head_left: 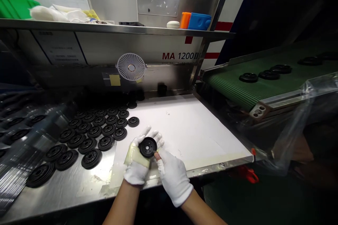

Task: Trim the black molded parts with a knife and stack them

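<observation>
My left hand (137, 160), in a white glove with a yellowish palm, holds a round black grooved plastic wheel (148, 147) with a centre hole, its flat face toward me. My right hand (173, 174), in a white glove with the thumb tip bare, is closed at the wheel's lower right rim. Whether a small tool sits in its hidden fingers I cannot make out. Both hands are above the front edge of a white sheet (185, 130). To their left, similar black wheels (91, 158) lie in rows on the metal table (71, 190).
A green conveyor belt (237, 89) at the right carries several black wheels. Clear plastic trays (34, 140) with wheels stand at far left. A small white fan (131, 67) hangs below the shelf (153, 30), which holds a green bin (16, 5) and a blue container (199, 21).
</observation>
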{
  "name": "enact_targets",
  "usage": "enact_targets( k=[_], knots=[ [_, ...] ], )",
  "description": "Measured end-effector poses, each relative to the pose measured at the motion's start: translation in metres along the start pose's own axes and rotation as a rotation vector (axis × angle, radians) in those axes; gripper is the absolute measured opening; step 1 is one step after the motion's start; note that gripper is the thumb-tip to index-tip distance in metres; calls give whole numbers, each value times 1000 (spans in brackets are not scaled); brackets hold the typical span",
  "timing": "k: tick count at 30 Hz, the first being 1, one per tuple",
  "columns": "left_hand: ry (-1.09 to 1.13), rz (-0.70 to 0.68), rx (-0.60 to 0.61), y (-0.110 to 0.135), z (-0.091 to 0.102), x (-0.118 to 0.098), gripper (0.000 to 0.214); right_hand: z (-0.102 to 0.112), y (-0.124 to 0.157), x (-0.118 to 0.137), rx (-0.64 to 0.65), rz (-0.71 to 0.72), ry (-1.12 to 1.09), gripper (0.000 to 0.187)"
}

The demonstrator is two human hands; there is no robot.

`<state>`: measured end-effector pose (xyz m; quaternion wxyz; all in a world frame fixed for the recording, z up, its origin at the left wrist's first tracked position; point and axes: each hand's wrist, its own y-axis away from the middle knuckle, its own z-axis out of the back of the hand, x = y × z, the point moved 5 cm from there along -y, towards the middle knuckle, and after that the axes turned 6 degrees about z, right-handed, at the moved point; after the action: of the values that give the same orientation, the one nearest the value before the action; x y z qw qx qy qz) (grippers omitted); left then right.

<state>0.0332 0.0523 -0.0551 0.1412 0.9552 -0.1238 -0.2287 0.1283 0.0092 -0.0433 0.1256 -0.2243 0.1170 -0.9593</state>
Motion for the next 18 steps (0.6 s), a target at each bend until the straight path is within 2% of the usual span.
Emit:
enact_targets(
  k=[2, 8, 13, 15, 18],
  knots=[
    [3, 67, 23, 0, -1, 2, 36, 1, 0, -5, -6, -10, 2, 28],
    [57, -24, -15, -8, 0, 1, 14, -4, 7, -2, -18, -21, 9, 24],
    [65, -125, -11, -9, -2, -3, 22, -3, 7, 10, -28, -14, -5, 26],
    [32, -91, 12, -5, -3, -4, 30, 1, 4, 8, -19, -12, -9, 25],
    [-31, 52, 49, -2, -4, -1, 35, 6, 1, 0, -11, -17, -24, 24]
  ],
)
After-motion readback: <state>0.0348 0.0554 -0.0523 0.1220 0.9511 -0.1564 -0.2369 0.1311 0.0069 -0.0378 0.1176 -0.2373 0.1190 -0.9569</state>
